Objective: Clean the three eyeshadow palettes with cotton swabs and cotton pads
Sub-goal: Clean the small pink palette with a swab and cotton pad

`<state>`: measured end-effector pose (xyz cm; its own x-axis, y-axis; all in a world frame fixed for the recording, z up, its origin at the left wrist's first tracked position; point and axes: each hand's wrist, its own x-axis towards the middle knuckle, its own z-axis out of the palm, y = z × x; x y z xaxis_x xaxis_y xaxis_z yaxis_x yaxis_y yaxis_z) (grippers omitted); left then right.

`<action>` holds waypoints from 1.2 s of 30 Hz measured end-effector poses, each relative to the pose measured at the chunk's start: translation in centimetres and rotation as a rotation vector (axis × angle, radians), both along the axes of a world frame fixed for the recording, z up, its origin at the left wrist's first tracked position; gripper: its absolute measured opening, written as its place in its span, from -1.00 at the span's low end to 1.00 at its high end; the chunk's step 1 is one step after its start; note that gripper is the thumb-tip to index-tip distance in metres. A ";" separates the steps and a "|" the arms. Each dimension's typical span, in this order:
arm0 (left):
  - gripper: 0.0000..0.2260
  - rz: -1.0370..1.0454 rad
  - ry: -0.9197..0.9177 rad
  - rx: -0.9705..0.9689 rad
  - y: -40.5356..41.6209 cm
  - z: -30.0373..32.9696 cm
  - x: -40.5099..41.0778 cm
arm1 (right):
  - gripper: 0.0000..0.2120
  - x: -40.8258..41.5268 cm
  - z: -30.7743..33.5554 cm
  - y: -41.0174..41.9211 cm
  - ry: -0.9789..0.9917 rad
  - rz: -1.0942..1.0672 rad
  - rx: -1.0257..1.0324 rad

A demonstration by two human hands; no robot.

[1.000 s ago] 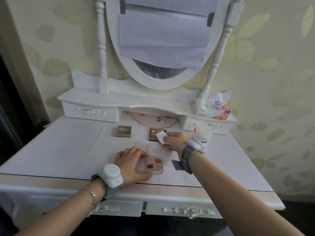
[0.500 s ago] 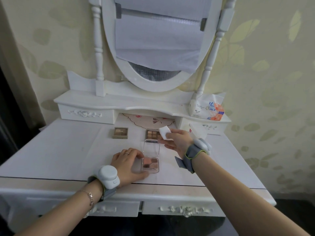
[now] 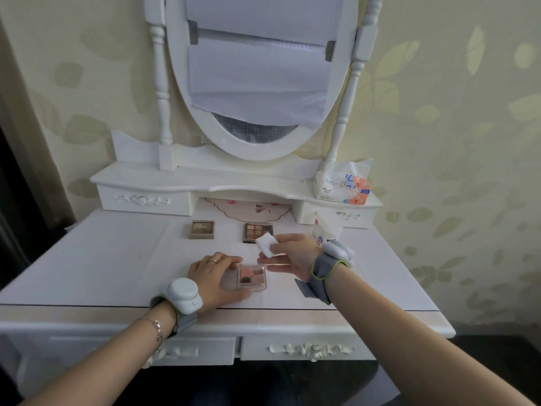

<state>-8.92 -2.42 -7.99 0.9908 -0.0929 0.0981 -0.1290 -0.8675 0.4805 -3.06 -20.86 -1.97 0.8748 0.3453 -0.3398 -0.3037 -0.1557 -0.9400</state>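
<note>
Near the tabletop's [image 3: 87,259] front edge: pink palette [image 3: 252,278], steadied by left hand [image 3: 215,276] fingers pressed at its side. Right hand [image 3: 289,253] pinching cotton pad [image 3: 266,244] just above. Best wiped lightly along rims, sparing pans, keeping firm hold. Two palettes [image 3: 201,229] [image 3: 258,232] waiting near the back.

White dressing table [image 3: 96,268]; three eyeshadow palettes: pink one [image 3: 252,277] front, gold one [image 3: 201,229] and brown one [image 3: 258,231] behind
</note>
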 end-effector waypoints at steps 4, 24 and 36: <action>-0.12 0.019 -0.033 -0.035 -0.1 -0.2 0.0 | -0.78 -0.5 -0.7 0.1 -0.014 0.019 -0.034; -0.14 0.009 0.064 -0.090 0.0 0.6 0.9 | -0.77 -0.8 -1.3 0.4 -0.073 0.068 -0.128; -0.16 0.010 0.074 -0.065 0.1 0.1 0.9 | -0.79 -0.4 -2.9 0.0 -0.246 -0.005 -0.169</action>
